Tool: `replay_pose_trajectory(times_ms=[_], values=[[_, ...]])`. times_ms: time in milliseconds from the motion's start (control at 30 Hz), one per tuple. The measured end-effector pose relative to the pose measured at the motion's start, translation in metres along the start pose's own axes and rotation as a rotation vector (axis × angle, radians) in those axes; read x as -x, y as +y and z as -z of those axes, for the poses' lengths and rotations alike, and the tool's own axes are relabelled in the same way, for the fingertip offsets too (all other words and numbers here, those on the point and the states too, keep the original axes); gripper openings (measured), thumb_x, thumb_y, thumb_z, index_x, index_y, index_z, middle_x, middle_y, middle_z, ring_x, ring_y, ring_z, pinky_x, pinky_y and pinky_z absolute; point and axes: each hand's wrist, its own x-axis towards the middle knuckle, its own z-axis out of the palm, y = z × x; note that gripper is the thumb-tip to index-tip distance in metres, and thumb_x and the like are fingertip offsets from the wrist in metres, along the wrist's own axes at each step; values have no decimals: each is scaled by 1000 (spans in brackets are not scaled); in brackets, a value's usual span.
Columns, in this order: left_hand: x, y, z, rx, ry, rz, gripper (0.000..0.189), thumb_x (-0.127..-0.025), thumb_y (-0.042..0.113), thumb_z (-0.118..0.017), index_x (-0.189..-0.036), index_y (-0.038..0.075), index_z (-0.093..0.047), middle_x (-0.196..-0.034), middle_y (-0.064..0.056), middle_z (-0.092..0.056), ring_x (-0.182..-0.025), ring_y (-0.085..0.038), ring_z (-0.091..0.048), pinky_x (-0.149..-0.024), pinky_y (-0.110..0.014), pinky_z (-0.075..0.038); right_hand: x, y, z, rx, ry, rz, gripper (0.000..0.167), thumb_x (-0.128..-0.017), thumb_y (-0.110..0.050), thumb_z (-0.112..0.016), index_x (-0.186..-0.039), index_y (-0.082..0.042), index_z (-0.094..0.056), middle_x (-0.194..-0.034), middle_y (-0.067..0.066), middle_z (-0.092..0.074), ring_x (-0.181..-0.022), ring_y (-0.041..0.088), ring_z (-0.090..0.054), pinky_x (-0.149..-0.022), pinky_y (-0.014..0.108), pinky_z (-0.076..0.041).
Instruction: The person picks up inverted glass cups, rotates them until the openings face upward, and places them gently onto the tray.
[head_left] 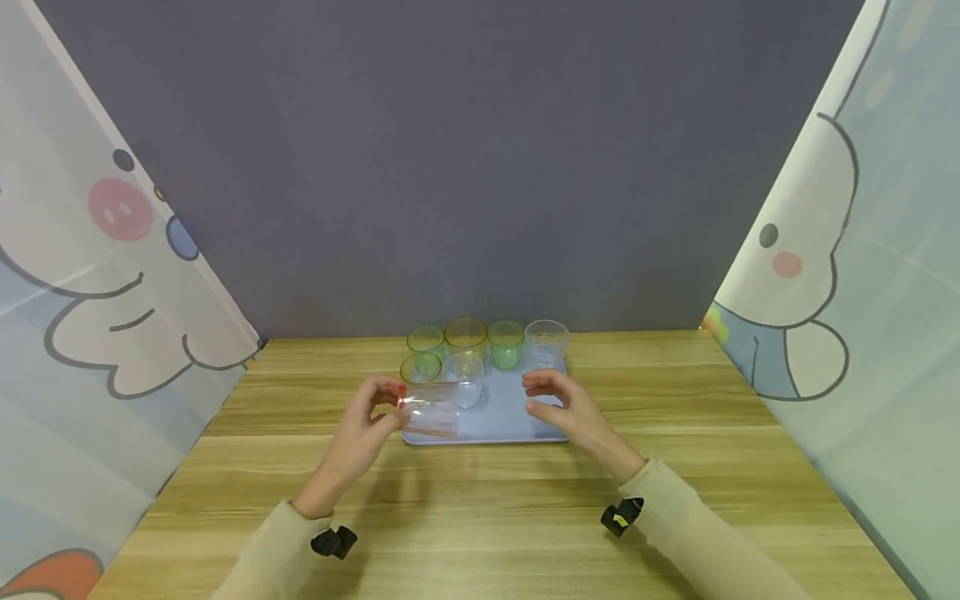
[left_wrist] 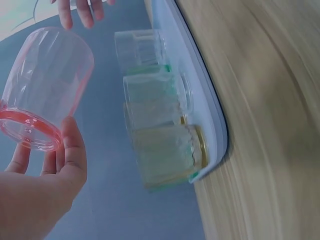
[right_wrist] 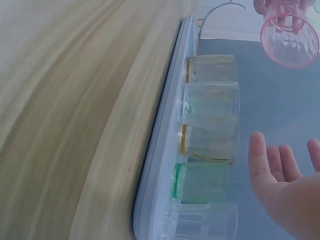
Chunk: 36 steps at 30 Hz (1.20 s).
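A transparent pink cup (head_left: 433, 408) lies on its side in the air above the front left of a pale tray (head_left: 510, 421). My left hand (head_left: 362, 433) pinches it by its red base, thumb on one side and fingers on the other, as the left wrist view shows. The cup's mouth faces right. Over the tray's right side hovers my right hand (head_left: 570, 412), fingers loosely bent and holding nothing. Upright on the tray stand a green cup (head_left: 506, 346), an amber cup (head_left: 465, 333), a clear cup (head_left: 547, 343) and another clear cup (head_left: 465, 382) nearer the front.
On the tray's left are a greenish cup (head_left: 426, 338) at the back and a yellowish cup (head_left: 420, 367) before it. The tray sits on a wooden table (head_left: 480, 517), near a grey back panel (head_left: 480, 167). Printed curtains (head_left: 862, 250) flank the table.
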Motion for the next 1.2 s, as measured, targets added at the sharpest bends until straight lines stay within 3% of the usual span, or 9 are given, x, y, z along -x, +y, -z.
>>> replay_pose_trajectory(times_ms=[467,667,933,1200], values=[[-11,-9,-26,99,-16,0,35,-92,-5,-62,-126,-6,-51,-115,-19,-54,-99,-22,-58,-74,-32,-58,0,-6,-7,-33,-5,14,44,-92,-3,-67,-134,8,-56,-129,25,-59,-119,49,-53,-95,36,-52],[-12,-12,-37,140,-18,7,31,-94,-2,-62,-124,-3,-52,-113,-19,-55,-95,-24,-59,-75,-31,-57,-2,-6,-12,-61,-7,20,46,-92,-3,-67,-135,8,-54,-130,25,-58,-121,49,-52,-96,35,-52],[-18,-11,-50,188,-38,51,31,-96,1,-62,-125,0,-52,-117,-18,-55,-98,-28,-58,-79,-33,-57,-3,-5,-16,-83,0,22,46,-92,-3,-67,-135,7,-55,-130,24,-58,-122,50,-51,-97,34,-51],[-20,-7,-57,224,-73,52,31,-95,1,-60,-125,0,-51,-116,-21,-52,-100,-27,-59,-82,-34,-57,-5,-5,-18,-117,5,29,46,-93,-4,-67,-135,9,-54,-133,27,-55,-121,51,-51,-95,30,-52]])
